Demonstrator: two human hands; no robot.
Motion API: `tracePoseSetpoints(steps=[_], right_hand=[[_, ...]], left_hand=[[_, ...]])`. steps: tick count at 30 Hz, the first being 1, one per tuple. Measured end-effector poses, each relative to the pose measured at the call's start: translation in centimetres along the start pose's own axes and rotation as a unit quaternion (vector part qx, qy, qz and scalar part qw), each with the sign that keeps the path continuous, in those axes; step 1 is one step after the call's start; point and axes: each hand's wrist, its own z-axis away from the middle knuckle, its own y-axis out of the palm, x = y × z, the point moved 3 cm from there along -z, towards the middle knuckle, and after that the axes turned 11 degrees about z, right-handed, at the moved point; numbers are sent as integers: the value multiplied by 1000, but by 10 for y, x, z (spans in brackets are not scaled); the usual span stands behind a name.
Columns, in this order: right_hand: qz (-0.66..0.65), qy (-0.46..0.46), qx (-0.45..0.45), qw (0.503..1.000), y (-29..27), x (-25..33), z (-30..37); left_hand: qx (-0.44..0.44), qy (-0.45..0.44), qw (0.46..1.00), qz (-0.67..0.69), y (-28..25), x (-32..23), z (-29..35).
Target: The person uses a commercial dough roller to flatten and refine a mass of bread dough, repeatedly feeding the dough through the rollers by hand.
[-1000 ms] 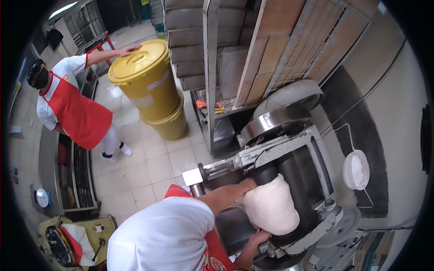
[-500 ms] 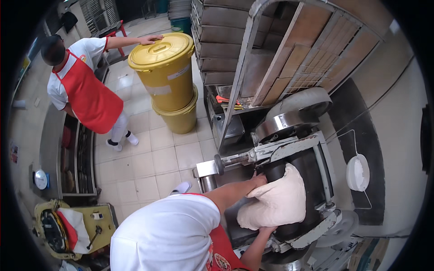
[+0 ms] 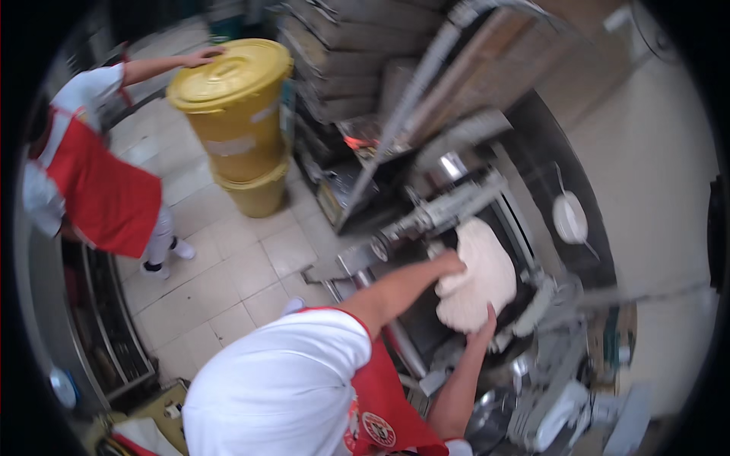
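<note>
A large pale slab of dough lies on the dark bed of a metal roller machine. Reaching in from the left, my left hand is closed on the slab's left edge, where a fold bulges out. My right hand grips the near edge, thumb on top and the other fingers hidden beneath the dough. Motion blurs both hands slightly.
A co-worker in a red apron stands at left, one hand on a yellow lidded bin. Stacked trays and a tall metal rack stand beyond the machine. A white round container hangs on the right wall.
The whole view has swung, shifting the room leftward in the picture. Both hands still hold the dough; the right has come round its near edge, with its thumb now on top.
</note>
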Motion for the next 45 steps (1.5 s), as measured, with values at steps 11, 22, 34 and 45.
tracePoseSetpoints(steps=[11, 22, 34, 45], right_hand=[[610, -253, -397, 637, -38, 29, 21], [661, -401, -322, 546, 88, 57, -58], [740, -294, -335, 503, 83, 128, -202], [711, -403, -176, 548, 73, 32, -101]], left_hand=[[-38, -14, 979, 202, 6, -2, 27], [-158, 43, 986, 34, -15, 84, 38], [-43, 4, 996, -75, 9, 52, -24], [-87, -7, 996, -12, -5, 28, 12]])
